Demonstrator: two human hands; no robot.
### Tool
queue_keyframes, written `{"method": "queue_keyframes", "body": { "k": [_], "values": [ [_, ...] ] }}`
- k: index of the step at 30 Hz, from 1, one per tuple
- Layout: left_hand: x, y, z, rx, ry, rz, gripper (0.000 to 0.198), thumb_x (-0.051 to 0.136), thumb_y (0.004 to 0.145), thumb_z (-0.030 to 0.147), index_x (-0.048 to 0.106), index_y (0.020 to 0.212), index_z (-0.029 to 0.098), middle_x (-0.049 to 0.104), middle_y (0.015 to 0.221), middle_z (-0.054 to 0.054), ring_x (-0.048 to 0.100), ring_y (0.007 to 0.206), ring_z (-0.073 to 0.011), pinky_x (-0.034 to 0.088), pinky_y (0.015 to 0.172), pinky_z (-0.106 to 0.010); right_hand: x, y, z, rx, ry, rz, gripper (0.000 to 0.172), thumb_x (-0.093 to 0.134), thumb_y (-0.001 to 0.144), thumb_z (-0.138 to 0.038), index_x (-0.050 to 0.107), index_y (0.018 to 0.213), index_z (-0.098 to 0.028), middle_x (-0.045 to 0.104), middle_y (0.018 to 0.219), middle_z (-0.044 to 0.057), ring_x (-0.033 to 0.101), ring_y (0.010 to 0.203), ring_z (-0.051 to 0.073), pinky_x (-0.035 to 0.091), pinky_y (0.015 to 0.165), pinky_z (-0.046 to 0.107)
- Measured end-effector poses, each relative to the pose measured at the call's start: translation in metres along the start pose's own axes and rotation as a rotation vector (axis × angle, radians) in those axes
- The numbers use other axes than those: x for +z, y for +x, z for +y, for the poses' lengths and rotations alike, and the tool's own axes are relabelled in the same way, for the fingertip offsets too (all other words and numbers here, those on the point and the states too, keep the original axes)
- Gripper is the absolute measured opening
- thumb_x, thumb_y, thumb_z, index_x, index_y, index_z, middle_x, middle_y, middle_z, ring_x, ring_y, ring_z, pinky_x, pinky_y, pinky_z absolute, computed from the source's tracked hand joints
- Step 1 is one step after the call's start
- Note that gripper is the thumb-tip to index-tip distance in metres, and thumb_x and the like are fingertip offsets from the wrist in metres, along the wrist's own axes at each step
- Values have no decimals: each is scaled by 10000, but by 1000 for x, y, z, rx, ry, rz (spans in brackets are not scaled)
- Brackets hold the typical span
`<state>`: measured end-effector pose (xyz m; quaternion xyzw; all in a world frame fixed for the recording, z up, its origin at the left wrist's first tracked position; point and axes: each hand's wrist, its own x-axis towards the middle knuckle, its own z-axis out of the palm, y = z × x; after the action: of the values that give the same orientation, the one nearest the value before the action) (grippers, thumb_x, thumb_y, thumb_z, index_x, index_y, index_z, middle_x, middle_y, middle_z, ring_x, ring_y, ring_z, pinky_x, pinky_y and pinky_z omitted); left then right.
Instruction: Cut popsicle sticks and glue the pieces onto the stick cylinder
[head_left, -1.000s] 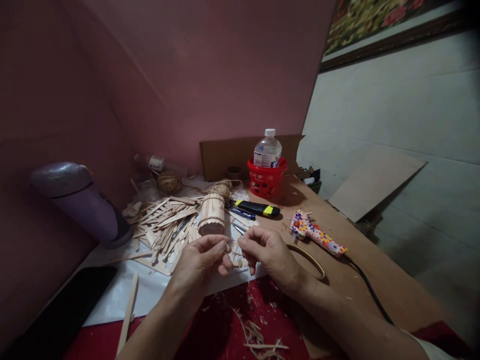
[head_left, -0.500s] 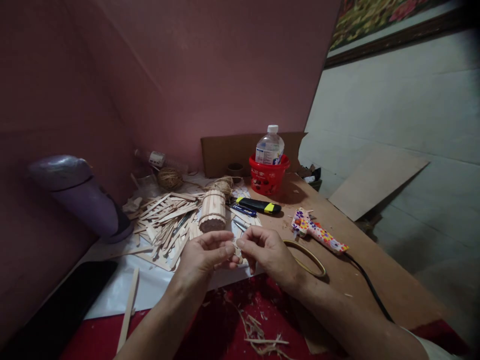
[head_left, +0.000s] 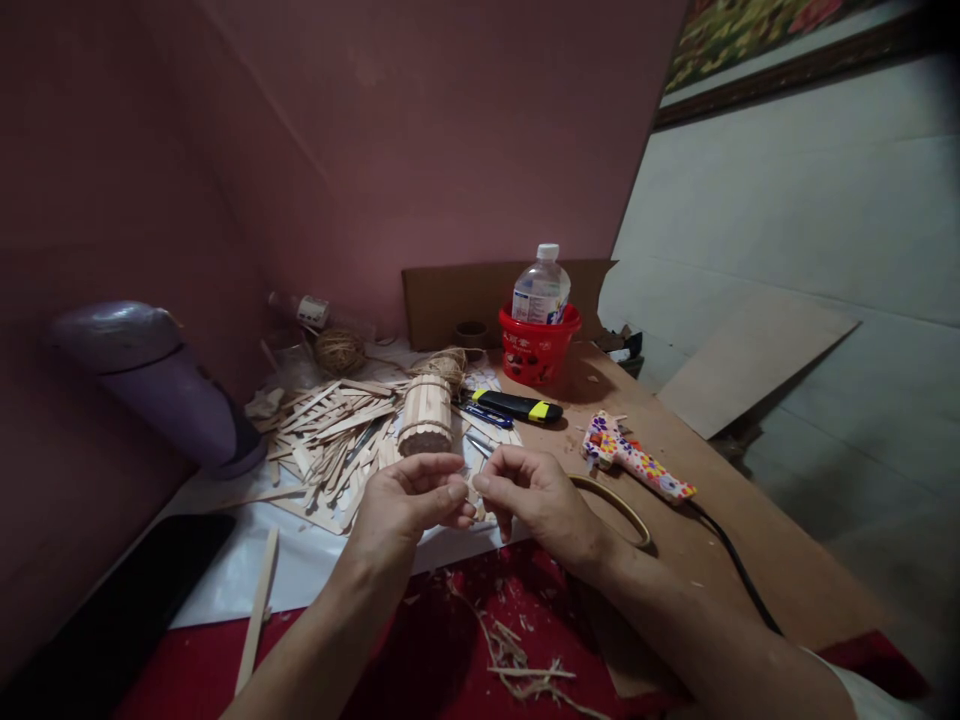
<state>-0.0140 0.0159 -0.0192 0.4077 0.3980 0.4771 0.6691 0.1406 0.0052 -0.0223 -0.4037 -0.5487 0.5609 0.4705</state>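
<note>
My left hand (head_left: 405, 508) and my right hand (head_left: 536, 497) face each other just in front of a small barrel (head_left: 425, 410) made of wooden sticks. Each hand has thumb and forefinger pinched together. What sits between the fingertips is too small to make out. The barrel lies tilted, its scalloped end toward me, with twine around it. Beyond my right fingers, a pointed metal tip (head_left: 478, 446) shows on the white sheet. A gold-coloured ring (head_left: 626, 520) lies beside my right wrist.
Wooden craft sticks (head_left: 330, 425) are heaped at left, near a purple tumbler (head_left: 169, 400). A black-and-yellow utility knife (head_left: 517, 406) lies before a red bucket (head_left: 536, 350) holding a bottle (head_left: 541, 290). A corded flowered glue gun (head_left: 641, 465) rests at right. Twine scraps (head_left: 510, 650) litter the red cloth.
Both hands keep nearly the same pinched pose, with only slight finger movement. The whole view has shifted a little; nothing on the table has visibly moved.
</note>
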Motion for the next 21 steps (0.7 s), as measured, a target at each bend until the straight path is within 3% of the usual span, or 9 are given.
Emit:
{"method": "queue_keyframes", "body": {
  "k": [11,16,21],
  "values": [
    [2,-1,3,52,7,32,282,804,539,133,675,788,101,663,558,-27,597,472,-123,473,489,-232,1,1,0,6,-6,-16,272,603,767,-390,486,634,-183,464,482,-68,396,385,65,399,385,200],
    [2,-1,5,69,-17,36,282,802,529,125,674,780,107,661,556,-19,585,462,-118,455,476,-229,0,1,-1,39,58,-12,357,500,823,-489,536,709,-153,511,587,-30,467,426,72,433,391,202],
    [1,-3,4,91,-7,56,278,804,529,134,677,776,112,665,562,-13,596,473,-122,459,486,-227,2,2,-1,24,37,-23,319,582,776,-457,508,667,-167,494,539,-51,429,399,63,435,372,197]
  ]
}}
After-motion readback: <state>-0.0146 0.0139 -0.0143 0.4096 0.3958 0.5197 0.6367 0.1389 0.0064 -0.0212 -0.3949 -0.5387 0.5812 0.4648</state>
